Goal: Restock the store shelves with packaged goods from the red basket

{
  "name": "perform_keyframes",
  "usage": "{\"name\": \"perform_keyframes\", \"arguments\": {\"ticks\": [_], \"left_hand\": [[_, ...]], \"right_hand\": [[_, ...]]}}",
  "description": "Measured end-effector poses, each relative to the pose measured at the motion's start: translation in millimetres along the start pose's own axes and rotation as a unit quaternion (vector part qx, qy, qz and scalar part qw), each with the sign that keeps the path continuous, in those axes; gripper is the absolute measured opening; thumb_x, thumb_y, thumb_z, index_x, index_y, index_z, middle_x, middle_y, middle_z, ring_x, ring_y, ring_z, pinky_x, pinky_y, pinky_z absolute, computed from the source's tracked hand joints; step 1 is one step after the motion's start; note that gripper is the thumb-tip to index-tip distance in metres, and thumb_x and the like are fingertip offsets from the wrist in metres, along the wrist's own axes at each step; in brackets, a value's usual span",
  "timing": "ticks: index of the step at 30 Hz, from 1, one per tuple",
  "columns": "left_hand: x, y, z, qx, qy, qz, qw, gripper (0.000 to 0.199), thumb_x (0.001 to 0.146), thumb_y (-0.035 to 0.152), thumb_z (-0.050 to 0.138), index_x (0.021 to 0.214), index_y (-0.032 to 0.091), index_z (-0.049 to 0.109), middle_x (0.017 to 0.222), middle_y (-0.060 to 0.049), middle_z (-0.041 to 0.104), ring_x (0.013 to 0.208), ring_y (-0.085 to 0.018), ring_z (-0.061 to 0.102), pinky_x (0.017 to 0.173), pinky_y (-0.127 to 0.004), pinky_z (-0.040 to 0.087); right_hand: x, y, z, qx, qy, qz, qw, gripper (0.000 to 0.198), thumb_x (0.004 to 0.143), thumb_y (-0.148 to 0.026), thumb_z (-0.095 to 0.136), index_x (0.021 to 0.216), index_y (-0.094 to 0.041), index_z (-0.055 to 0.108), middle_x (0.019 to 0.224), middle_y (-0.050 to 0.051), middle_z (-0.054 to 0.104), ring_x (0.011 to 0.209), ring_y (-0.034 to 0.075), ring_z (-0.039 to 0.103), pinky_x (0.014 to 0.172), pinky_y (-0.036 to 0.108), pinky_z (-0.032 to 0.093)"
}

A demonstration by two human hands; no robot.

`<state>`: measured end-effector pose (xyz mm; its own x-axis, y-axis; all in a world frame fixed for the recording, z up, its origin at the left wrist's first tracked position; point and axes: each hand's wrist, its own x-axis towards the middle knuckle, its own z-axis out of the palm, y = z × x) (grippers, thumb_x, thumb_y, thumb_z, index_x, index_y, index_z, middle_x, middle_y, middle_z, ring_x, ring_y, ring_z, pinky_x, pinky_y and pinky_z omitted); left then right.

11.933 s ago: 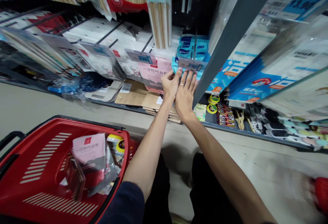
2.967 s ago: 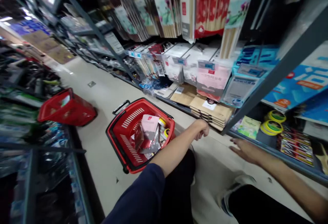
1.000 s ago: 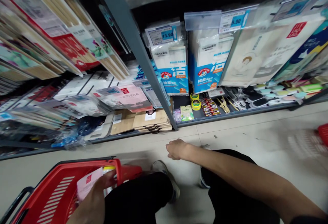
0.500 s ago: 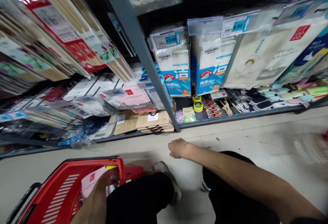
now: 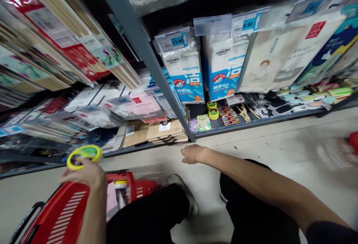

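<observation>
My left hand is closed on a round yellow tin with a green label, holding it tilted above the red shopping basket. Inside the basket lie a pink-and-white package and a yellow-lidded container, partly hidden by my forearm and leg. Out over the floor in front of the shelf, my right hand hangs with its fingers curled together and nothing visible in them. Similar yellow tins stand on the bottom shelf, beside a green packet.
A grey shelf post divides the racks. Blue-and-white packs of cleaning cloths hang to its right, above small cards, clips and brushes. On the left are wooden chopsticks and wooden boards. A blurred red object is at far right.
My left hand has risen out of the basket and now shows the yellow tin in its grip. My right hand has hardly moved. The view has shifted slightly.
</observation>
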<state>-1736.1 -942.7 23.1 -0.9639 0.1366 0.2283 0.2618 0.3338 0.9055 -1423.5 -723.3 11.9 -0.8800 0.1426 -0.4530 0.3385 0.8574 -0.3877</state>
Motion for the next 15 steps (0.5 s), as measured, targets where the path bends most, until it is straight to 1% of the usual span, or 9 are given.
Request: {"name": "perform_keyframes", "arguments": {"ticks": [1,2,4,6,8,10,12,14,15], "left_hand": [[-1,12,13,-0.064,0.048,0.021,0.997,0.059,0.082,0.057,0.060,0.125,0.026,0.034,0.121,-0.005,0.058,0.130,-0.031,0.053,0.102,-0.046,0.050],[-6,24,27,-0.130,0.053,0.032,0.990,0.057,0.075,0.049,0.071,0.117,0.025,0.040,0.114,-0.002,0.060,0.121,-0.028,0.058,0.100,-0.041,0.051],[-26,50,53,-0.227,-0.091,0.006,0.970,0.051,0.067,0.036,0.079,0.108,0.024,0.051,0.105,0.001,0.064,0.106,-0.021,0.063,0.091,-0.031,0.053],[-55,72,73,-0.259,-0.228,-0.011,0.939,0.050,0.065,0.033,0.081,0.109,0.022,0.060,0.108,-0.001,0.068,0.101,-0.019,0.065,0.086,-0.026,0.053],[-85,87,87,-0.251,-0.325,-0.007,0.912,0.048,0.072,0.037,0.079,0.115,0.021,0.065,0.118,-0.005,0.070,0.107,-0.022,0.067,0.089,-0.030,0.054],[-107,96,95,-0.216,-0.404,0.029,0.888,0.049,0.078,0.044,0.077,0.120,0.019,0.067,0.128,-0.009,0.069,0.117,-0.027,0.065,0.096,-0.034,0.054],[-119,99,100,-0.175,-0.460,0.070,0.868,0.052,0.083,0.047,0.075,0.126,0.018,0.067,0.136,-0.011,0.067,0.123,-0.029,0.063,0.102,-0.036,0.052],[-121,97,102,-0.163,-0.479,0.089,0.858,0.057,0.088,0.050,0.072,0.134,0.018,0.063,0.143,-0.012,0.063,0.130,-0.029,0.060,0.108,-0.036,0.049],[-119,94,103,-0.171,-0.473,0.089,0.860,0.060,0.090,0.052,0.069,0.138,0.018,0.060,0.146,-0.013,0.060,0.133,-0.028,0.057,0.111,-0.037,0.048]], "right_hand": [[-2,6,-2,0.005,0.025,-0.006,1.000,0.045,0.099,-0.035,0.059,0.132,-0.006,0.063,0.128,0.025,0.069,0.118,0.037,0.069,0.097,0.047,0.059],[-5,12,-4,0.017,0.065,-0.016,0.998,0.051,0.101,-0.036,0.057,0.142,-0.006,0.054,0.134,0.024,0.066,0.125,0.036,0.065,0.103,0.047,0.056],[-9,22,-9,0.073,0.174,-0.050,0.981,0.071,0.101,-0.040,0.059,0.159,-0.009,0.030,0.149,0.024,0.054,0.134,0.034,0.059,0.110,0.045,0.050],[-13,29,-13,0.157,0.273,-0.105,0.943,0.096,0.095,-0.046,0.068,0.165,-0.017,0.009,0.161,0.023,0.039,0.131,0.030,0.060,0.109,0.042,0.051],[-14,30,-15,0.217,0.309,-0.160,0.912,0.113,0.087,-0.049,0.078,0.165,-0.025,-0.001,0.166,0.020,0.030,0.124,0.026,0.064,0.105,0.039,0.054],[-13,28,-15,0.230,0.317,-0.201,0.898,0.116,0.083,-0.050,0.081,0.165,-0.027,0.002,0.167,0.017,0.027,0.130,0.027,0.059,0.108,0.039,0.051],[-9,24,-15,0.226,0.335,-0.222,0.887,0.110,0.082,-0.048,0.082,0.164,-0.026,0.012,0.165,0.016,0.032,0.143,0.029,0.048,0.118,0.043,0.043],[-3,22,-16,0.229,0.354,-0.224,0.879,0.103,0.082,-0.046,0.083,0.161,-0.024,0.021,0.161,0.016,0.038,0.148,0.031,0.041,0.121,0.045,0.038],[-1,22,-16,0.239,0.361,-0.219,0.874,0.100,0.081,-0.046,0.083,0.159,-0.024,0.024,0.159,0.016,0.040,0.147,0.030,0.042,0.119,0.044,0.042]]}}
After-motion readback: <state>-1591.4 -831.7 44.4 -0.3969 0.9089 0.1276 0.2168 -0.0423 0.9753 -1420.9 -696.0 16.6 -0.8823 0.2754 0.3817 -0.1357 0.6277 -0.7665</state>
